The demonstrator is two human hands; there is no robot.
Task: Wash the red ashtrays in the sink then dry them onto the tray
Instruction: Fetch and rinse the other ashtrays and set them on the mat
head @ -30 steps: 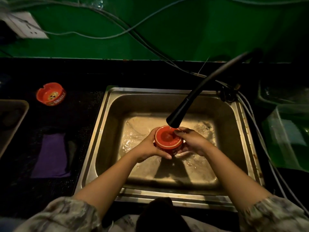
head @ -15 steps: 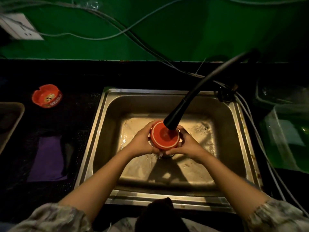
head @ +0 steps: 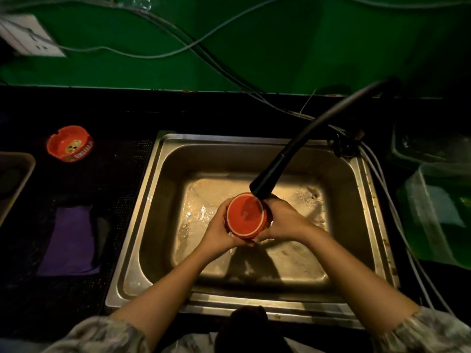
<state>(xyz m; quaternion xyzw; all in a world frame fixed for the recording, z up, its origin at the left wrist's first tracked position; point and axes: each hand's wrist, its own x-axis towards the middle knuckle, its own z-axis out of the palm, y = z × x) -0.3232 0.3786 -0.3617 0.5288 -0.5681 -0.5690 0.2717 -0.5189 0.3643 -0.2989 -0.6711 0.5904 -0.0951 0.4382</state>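
- In the centre of the frame, 1 red ashtray (head: 246, 215) is held over the steel sink (head: 163, 189), turned so its flat base faces the camera.
- The left hand (head: 219, 230) cups its left side with curled fingers; the right hand (head: 283, 220) wraps the right side, and the 2 thumbs meet under the lower rim.
- The black faucet (head: 265, 182) sweeps down from the upper right, its nozzle just above the ashtray's upper right edge (contact cannot be told).
- Open basin floor, wet and shiny, lies on all sides of the hands, well clear of the walls.
- A 2nd red ashtray (head: 69, 143) sits upright on the dark counter at left, apart from the sink rim.
- Below it lies a purple cloth (head: 71, 240); the tray (head: 23, 174) is cut off by the left frame edge.
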